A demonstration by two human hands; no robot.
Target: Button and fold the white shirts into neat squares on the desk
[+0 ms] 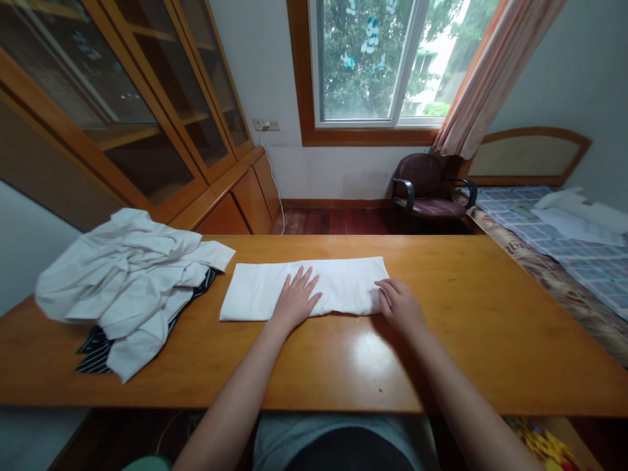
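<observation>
We see the cloth (304, 286) lying long-axis left-right mid-counter (471, 314), left hand (294, 301) flat, open on its middle, right hand (400, 304) curled, pinching its right end.

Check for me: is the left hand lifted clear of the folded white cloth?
No, the left hand lies flat, fingers spread, on the folded white cloth, pressing it against the wooden table.
</observation>
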